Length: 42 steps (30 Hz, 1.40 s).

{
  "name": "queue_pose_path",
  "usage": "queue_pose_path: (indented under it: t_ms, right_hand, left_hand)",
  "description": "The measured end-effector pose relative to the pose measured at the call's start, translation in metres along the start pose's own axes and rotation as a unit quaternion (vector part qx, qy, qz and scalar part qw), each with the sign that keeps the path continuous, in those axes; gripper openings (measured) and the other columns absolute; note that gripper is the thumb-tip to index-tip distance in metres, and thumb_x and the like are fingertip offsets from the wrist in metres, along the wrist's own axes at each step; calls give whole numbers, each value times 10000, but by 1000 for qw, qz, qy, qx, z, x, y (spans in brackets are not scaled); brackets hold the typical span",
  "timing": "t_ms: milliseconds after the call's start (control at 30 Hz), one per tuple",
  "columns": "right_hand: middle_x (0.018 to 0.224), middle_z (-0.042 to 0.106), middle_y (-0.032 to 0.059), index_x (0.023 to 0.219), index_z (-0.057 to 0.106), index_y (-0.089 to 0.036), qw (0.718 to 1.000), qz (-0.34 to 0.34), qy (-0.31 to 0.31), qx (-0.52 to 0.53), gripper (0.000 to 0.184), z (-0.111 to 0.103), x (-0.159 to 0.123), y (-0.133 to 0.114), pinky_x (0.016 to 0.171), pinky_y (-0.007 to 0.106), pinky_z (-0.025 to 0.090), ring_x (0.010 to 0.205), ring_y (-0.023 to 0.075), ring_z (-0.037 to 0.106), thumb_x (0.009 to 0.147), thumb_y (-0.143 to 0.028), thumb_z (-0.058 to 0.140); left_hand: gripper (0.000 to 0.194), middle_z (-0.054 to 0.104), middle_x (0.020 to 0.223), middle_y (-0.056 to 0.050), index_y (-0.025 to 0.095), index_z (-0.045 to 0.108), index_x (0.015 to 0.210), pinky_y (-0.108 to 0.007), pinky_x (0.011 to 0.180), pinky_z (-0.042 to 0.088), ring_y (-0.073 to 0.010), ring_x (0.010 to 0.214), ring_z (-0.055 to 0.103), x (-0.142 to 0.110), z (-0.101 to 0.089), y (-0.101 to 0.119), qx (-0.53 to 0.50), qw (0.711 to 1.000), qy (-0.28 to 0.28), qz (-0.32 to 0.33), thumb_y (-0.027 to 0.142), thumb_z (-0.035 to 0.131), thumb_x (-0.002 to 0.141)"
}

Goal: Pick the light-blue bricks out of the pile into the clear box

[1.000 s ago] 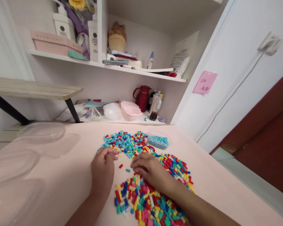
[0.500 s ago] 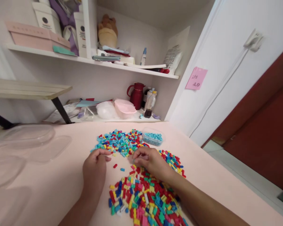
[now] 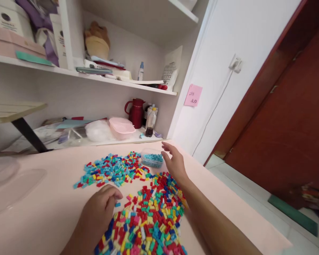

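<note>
Beyond the table, I see a white wall (image 3: 252,32) with a pink note (image 3: 193,95) stuck to it and a socket (image 3: 236,63) higher up, then a red-brown door (image 3: 289,134) on the right. Down on the tiled floor (image 3: 236,187) lies a long green mat (image 3: 294,214).

Looking to my right hand (image 3: 174,163), I have it released: the fingers reach forward and the thumb stands apart from them. It hangs at the right end of a small clear container (image 3: 152,164) part filled with light blue bricks (image 3: 153,157); from this view I cannot tell whether the thumb touches the rim.

Nearer to me, my left hand (image 3: 99,207) is loosely curled, its fingertips turned inward. I cannot tell whether it pinches anything. One loose blue brick (image 3: 118,204) sits just beside those fingers.

Across the pale pink tabletop (image 3: 55,212), I have two spreads of small plastic bricks. The far heap (image 3: 108,170), left of the container, is mostly light blue mixed with red and yellow; the near heap (image 3: 149,219) is many-coloured and runs between my forearms. Clear plastic lids (image 3: 21,186) lie at the far left.

Behind the table I make out a pink tub (image 3: 121,128), a dark red jug (image 3: 136,113) and a bottle (image 3: 150,124) with dark liquid at its bottom, all under a white shelf (image 3: 143,87).
</note>
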State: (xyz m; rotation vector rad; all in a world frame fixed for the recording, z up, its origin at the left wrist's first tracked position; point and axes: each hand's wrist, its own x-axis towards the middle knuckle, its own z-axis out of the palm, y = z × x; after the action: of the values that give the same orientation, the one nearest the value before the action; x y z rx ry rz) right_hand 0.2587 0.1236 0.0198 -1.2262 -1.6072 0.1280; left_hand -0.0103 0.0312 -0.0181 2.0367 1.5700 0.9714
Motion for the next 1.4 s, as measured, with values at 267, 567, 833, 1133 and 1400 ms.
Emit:
queue_pose_path:
  t_ms: [267,567,833,1133,1400]
  right_hand:
    - [1027,713,51,1019,695,-250,945,-88,-263,-173,250,11,-34,-51,829,317,467,967,218,636,911,-211,473]
    - [1172,639,107,1108,664,-207,910,-82,-360,-187,262,22,-45,-51,918,369,444,1072,256,585,899,-218,507]
    - [1039,722,25,1067,695,-253,945,-6,-316,-77,280,18,-37,-45,802,288,477,946,200,652,896,-203,479]
    - [980,717,6,948,722,-269,908,-64,-399,-113,189,18,-42,-50,772,261,452,868,172,650,827,-191,599]
    - [1057,640,34,1095,660,-260,924,-84,-372,-12,258,26,-52,-59,816,270,476,906,160,616,871,-182,558]
  left_hand:
    - [283,686,798,-5,229,617,718,-284,706,494,-167,751,659,0,-1,4,0,1000,-8,-3,204,355,820]
    - [297,682,824,-11,225,612,728,-295,718,482,-169,773,649,-1,2,3,10,1000,-17,-2,162,334,814]
    - [299,675,832,-12,229,616,732,-315,742,476,-183,811,635,0,2,2,27,999,-23,4,164,336,814]
    - [347,625,1040,-56,223,664,885,-335,798,526,-191,927,647,-2,6,0,16,999,27,9,185,321,847]
    - [375,563,1162,-91,226,701,1009,-395,881,524,-238,1104,585,1,10,-9,43,995,90,-9,251,359,856]
